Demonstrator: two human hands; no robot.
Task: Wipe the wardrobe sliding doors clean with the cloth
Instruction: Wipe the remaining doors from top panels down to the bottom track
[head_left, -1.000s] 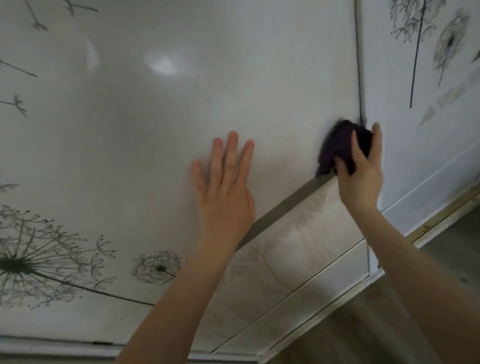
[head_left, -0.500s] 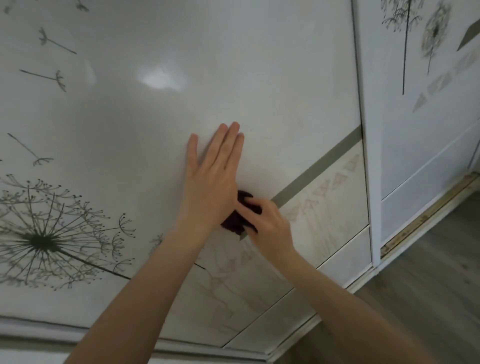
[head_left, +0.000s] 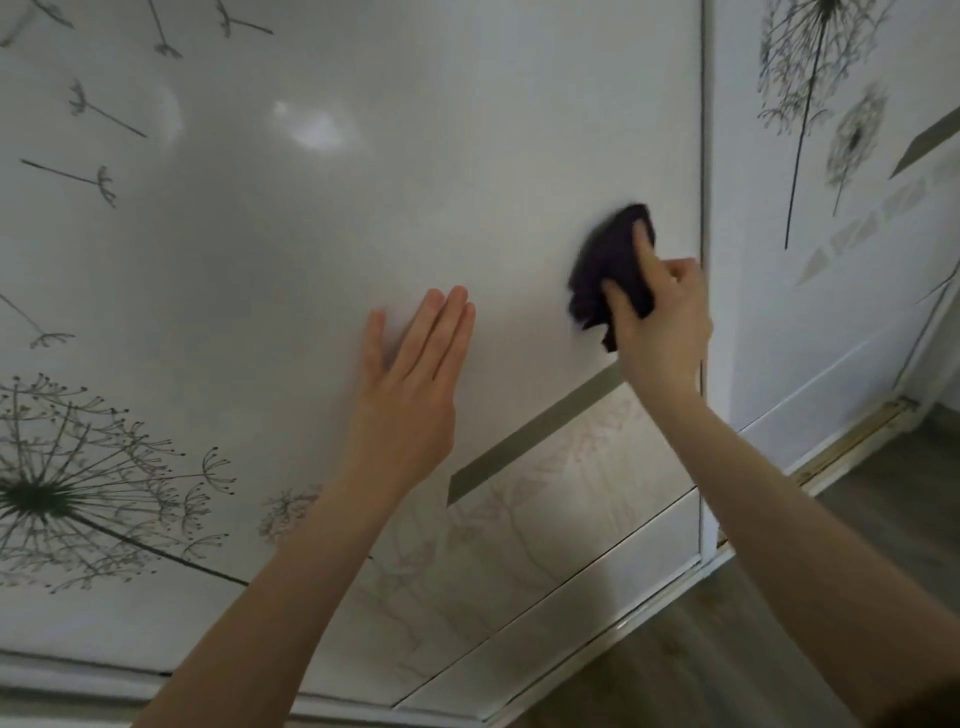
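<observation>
A glossy white sliding door (head_left: 311, 249) printed with dandelions fills most of the view. My right hand (head_left: 662, 322) grips a dark purple cloth (head_left: 610, 270) and presses it against the door near its right frame edge, above a grey diagonal stripe (head_left: 535, 431). My left hand (head_left: 410, 384) lies flat on the door with fingers together, to the left of the cloth and apart from it. A second sliding door (head_left: 831, 291) with dandelion prints stands to the right.
A vertical frame strip (head_left: 705, 156) separates the two doors. The bottom track (head_left: 852, 441) runs along the doors' lower edge. Wood-look floor (head_left: 779, 623) lies at the lower right.
My right hand swept the cloth from the door's right edge down to beside my left hand, then back up and right to near the frame. My left hand stayed flat on the door.
</observation>
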